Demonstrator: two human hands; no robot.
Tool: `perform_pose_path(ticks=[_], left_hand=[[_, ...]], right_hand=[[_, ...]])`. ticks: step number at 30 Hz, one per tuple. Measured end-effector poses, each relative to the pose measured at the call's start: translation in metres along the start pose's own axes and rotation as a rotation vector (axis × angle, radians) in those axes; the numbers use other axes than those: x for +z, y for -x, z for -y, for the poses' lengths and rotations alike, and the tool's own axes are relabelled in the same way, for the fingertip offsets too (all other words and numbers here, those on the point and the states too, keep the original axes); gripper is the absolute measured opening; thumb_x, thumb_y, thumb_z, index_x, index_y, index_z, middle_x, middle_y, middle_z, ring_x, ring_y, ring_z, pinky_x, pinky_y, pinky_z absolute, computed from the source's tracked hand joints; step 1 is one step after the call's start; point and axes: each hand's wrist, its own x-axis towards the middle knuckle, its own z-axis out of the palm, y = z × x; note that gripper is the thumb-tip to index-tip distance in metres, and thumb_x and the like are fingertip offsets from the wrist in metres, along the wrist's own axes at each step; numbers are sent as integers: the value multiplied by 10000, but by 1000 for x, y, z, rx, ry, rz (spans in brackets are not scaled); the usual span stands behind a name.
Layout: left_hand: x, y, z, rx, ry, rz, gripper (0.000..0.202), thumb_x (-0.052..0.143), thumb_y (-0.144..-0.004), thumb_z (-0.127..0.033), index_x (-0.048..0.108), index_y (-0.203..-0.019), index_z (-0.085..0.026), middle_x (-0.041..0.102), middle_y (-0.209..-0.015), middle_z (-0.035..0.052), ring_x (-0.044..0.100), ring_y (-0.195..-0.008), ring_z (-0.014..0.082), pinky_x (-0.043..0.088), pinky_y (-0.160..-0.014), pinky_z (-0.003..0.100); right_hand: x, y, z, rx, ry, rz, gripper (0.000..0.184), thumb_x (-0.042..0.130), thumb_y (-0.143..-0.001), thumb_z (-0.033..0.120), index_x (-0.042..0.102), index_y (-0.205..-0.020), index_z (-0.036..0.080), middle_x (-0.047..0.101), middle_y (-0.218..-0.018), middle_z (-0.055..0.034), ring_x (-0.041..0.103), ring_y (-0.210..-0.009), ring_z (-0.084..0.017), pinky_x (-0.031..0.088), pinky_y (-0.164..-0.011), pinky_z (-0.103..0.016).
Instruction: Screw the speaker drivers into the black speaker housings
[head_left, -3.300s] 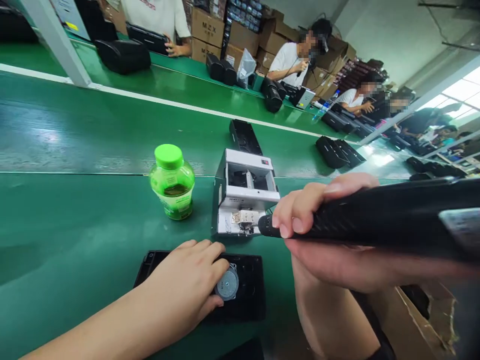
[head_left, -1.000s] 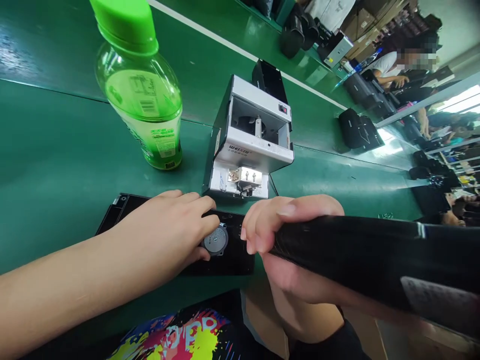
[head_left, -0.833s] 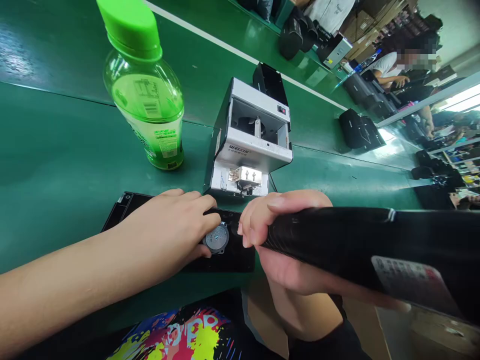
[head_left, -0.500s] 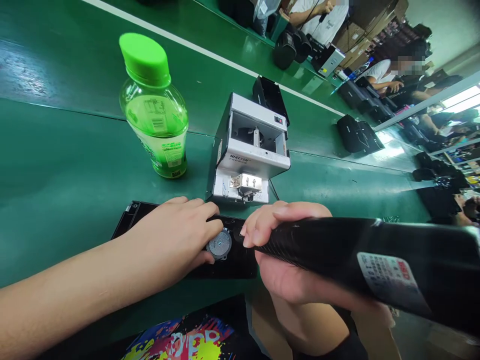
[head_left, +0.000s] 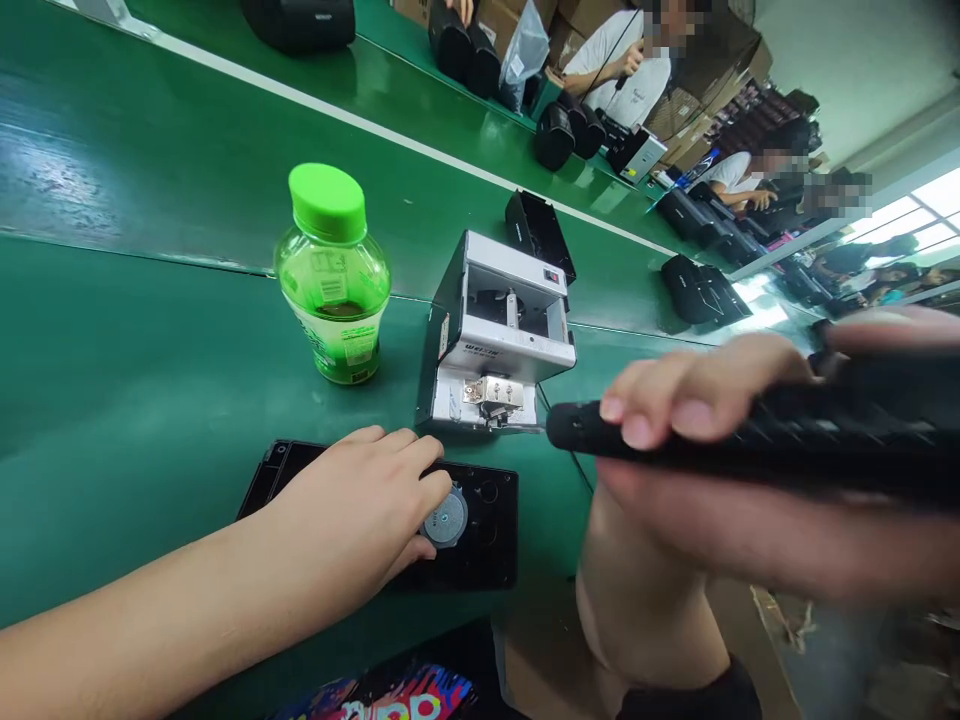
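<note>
My left hand lies over a black panel on the green table, its thumb and fingers closed around the left edge of a round grey speaker driver set on the panel. The palm hides part of both. In my right hand is a black electric screwdriver, held sideways and blurred by motion. Its thin bit points left, at the front of a grey and black screw feeder marked WEIXIN. The bit's tip is at or close to the feeder's small metal outlet block; contact is hard to tell.
A green-capped drink bottle stands left of the feeder. Behind the feeder sits an open black box. Further off are black speaker cases and co-workers at a bench. A dark cable runs beside the feeder.
My right hand has lifted the screwdriver away from the panel, bringing its bit up to the feeder's front. The left hand stays on the speaker driver and panel. The view has shifted slightly.
</note>
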Motion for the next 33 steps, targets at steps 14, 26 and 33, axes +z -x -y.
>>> perform_pose_path(ticks=[14, 26, 33], left_hand=[[-2, 0, 0, 14, 8, -51, 426, 1132, -949, -449, 903, -1263, -275, 893, -1511, 123, 873, -1295, 419, 704, -1070, 606], [3, 3, 3, 32, 29, -108, 419, 1145, -927, -425, 898, -1232, -279, 893, -1453, 120, 861, -1236, 398, 669, -1013, 562], [-4, 2, 1, 24, 13, -46, 392, 1105, -974, -422, 894, -1269, -273, 887, -1505, 120, 860, -1279, 406, 671, -1043, 585]], right_hand=[[40, -18, -23, 63, 7, -39, 879, 638, -959, 1185, 863, -934, 336, 607, -586, 34, 601, -477, -228, 480, -467, -435], [35, -22, -41, -27, 14, -36, 891, 486, -1074, 1149, 788, -987, 315, 597, -628, 25, 658, -503, -232, 521, -461, -390], [41, -24, -40, -47, 37, -60, 921, 415, -1084, 1146, 791, -1052, 306, 589, -660, 41, 662, -503, -223, 505, -445, -393]])
